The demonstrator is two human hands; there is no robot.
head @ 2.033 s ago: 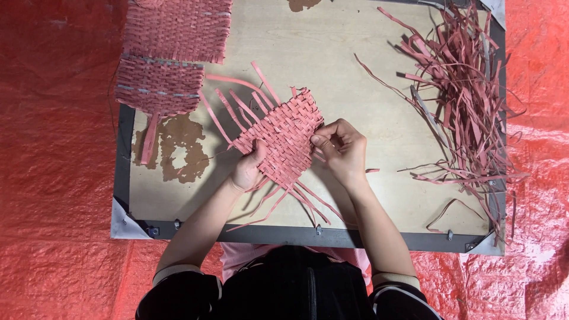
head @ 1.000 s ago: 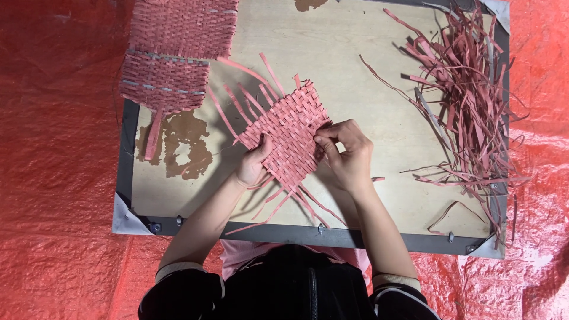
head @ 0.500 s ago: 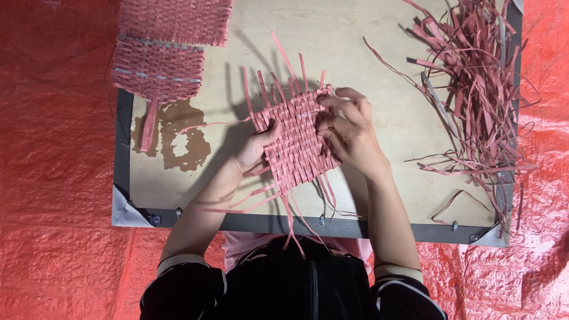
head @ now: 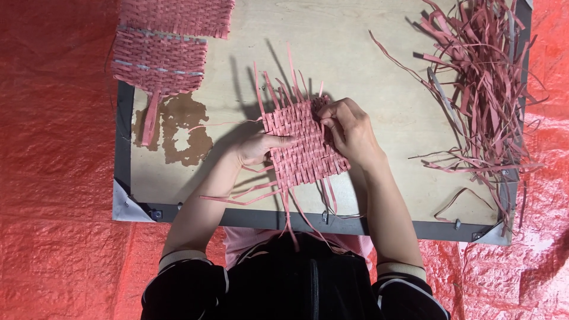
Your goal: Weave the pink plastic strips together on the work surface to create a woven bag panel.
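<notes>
Head view, left hand [head: 256, 148] and right hand [head: 349, 129] pinching woven mat [head: 303, 148] edges

The mat [head: 303, 145] is a small pink square of flat strips woven over and under, unfinished, with loose strip ends sticking out above, left and below. It lies slightly turned near the middle of the board [head: 367, 53], its lower ends trailing past the board's near edge.
</notes>
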